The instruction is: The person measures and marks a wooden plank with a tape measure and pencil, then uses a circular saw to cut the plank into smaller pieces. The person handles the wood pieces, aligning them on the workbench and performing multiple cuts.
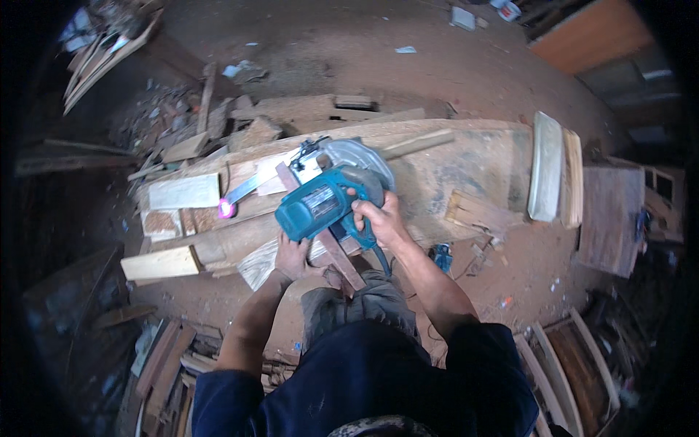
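Note:
My right hand (378, 222) grips the handle of a teal circular saw (309, 207), whose grey blade guard (349, 156) points away from me. The saw sits over a narrow reddish wood strip (342, 264), which runs toward my legs. My left hand (291, 256) is at the strip's left side below the saw body, pressed round wood, its fingertips partly hidden by the saw. A pink tape measure (227, 207) with its blade out lies to the left, beside a pale board (182, 191).
A long wooden bench (480, 156) carries offcuts and planks (546, 166). A wooden panel (610, 218) stands at the right. Stacked scrap wood (167, 364) lies near me at both lower sides, more behind the bench. A small teal tool (441, 258) and cords lie on the dirt floor.

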`<state>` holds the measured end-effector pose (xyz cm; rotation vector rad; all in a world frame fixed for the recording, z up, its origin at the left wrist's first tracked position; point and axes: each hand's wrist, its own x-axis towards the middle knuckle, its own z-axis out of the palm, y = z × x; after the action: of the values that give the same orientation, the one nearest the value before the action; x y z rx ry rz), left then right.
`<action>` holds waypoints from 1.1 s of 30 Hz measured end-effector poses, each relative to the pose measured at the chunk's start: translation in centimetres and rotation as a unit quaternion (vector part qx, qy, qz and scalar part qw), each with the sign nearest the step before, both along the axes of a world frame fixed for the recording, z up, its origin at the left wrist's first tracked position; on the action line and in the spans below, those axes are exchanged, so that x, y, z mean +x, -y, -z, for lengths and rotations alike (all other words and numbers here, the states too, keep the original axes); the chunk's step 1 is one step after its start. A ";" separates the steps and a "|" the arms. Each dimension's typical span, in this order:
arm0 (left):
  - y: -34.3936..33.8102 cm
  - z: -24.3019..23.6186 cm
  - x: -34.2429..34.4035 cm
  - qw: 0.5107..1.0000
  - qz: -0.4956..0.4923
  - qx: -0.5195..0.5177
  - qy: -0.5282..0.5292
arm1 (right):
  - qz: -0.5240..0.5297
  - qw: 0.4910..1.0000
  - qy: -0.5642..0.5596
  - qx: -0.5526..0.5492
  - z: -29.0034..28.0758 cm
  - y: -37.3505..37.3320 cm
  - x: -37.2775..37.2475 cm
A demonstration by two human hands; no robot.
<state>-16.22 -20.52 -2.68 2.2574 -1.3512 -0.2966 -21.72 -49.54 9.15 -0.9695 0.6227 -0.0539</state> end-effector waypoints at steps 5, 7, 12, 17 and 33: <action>-1.0 1.7 -1.1 0.998 -0.032 0.054 -0.009 | 0.005 0.999 0.038 0.017 0.1 0.6 0.8; -0.9 2.7 -1.6 0.998 -0.031 0.058 -0.023 | 0.013 0.999 0.034 -0.001 -0.8 2.3 -0.5; -0.4 2.6 -2.2 0.996 -0.034 0.077 0.030 | 0.060 0.983 -0.066 -0.160 -5.0 10.0 -5.6; -0.3 1.5 -1.6 0.995 -0.022 0.096 -0.005 | 0.102 0.858 -0.219 -0.453 -2.7 18.8 -9.9; 0.3 -0.1 -1.2 0.990 -0.012 0.139 -0.025 | -0.298 0.762 -0.168 -0.550 12.9 3.3 -8.6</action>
<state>-17.41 -20.81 -2.62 2.4706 -1.3251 -0.5600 -30.34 -52.83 -3.72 -2.3439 0.5565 0.3761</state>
